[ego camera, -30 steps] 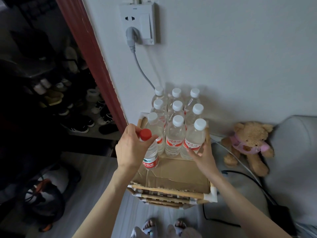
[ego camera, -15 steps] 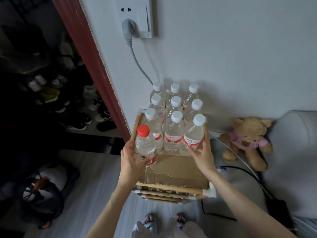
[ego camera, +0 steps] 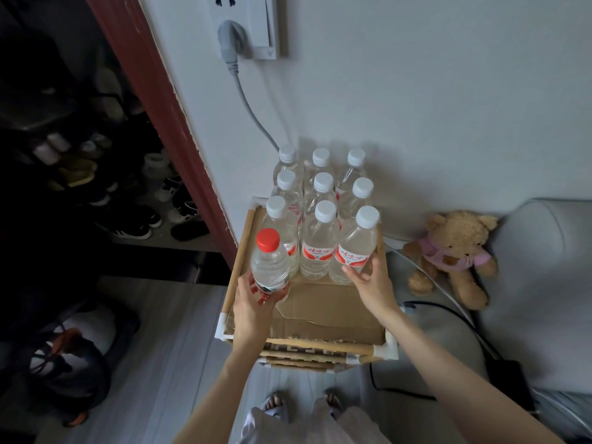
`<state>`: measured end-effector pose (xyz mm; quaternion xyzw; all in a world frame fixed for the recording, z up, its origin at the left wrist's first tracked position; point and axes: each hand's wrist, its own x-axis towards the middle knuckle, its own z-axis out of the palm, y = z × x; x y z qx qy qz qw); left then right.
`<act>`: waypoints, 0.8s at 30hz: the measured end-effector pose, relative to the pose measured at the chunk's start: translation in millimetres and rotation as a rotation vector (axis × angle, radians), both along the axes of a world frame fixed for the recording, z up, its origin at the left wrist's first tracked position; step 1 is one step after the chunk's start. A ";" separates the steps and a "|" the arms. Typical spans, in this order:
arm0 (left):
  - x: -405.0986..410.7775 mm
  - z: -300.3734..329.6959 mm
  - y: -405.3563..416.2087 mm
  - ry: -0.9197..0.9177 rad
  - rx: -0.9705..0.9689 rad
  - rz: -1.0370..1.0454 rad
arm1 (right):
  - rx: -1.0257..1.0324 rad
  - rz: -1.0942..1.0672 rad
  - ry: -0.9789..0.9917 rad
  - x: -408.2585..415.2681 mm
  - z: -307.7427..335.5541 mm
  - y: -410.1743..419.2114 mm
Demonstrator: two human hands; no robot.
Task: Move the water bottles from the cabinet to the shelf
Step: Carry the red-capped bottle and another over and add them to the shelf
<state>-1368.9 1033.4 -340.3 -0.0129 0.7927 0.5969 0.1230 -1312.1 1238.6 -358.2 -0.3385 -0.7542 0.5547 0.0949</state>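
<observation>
A clear water bottle with a red cap [ego camera: 270, 264] stands upright at the front left of the bamboo shelf [ego camera: 320, 346], on its cardboard top. My left hand [ego camera: 256, 304] grips the bottle's lower part, fingers wrapped round the label. Behind it stand several white-capped bottles [ego camera: 320, 245] in three rows against the wall. My right hand [ego camera: 371, 283] touches the front right white-capped bottle [ego camera: 355, 248] near its base with straight fingers.
A teddy bear [ego camera: 455, 254] sits right of the shelf against a grey sofa [ego camera: 544, 283]. A grey cable [ego camera: 250, 110] hangs from a wall socket [ego camera: 246, 24] behind the bottles. Shoes [ego camera: 134, 219] fill a dark rack at left. A bag [ego camera: 70, 357] lies on the floor.
My left hand has slid from the red cap down to the bottle's lower body, and the bottle now stands on the shelf's front left. My right hand stays at the front right bottle.
</observation>
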 end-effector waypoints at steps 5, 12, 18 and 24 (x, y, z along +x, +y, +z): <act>4.7 -3.2 3.6 0.004 -0.070 -0.015 | -0.013 -0.013 -0.001 0.0 -1.4 -0.6; 4.6 -6.0 8.6 0.000 -0.103 0.025 | -0.025 -0.010 -0.020 -0.4 -6.8 1.6; 4.7 -3.1 7.6 0.014 -0.076 0.006 | -0.026 -0.012 -0.018 -0.6 -8.3 0.7; 2.7 -6.0 5.9 0.006 -0.047 -0.007 | -0.021 0.001 -0.016 -0.2 -8.7 1.7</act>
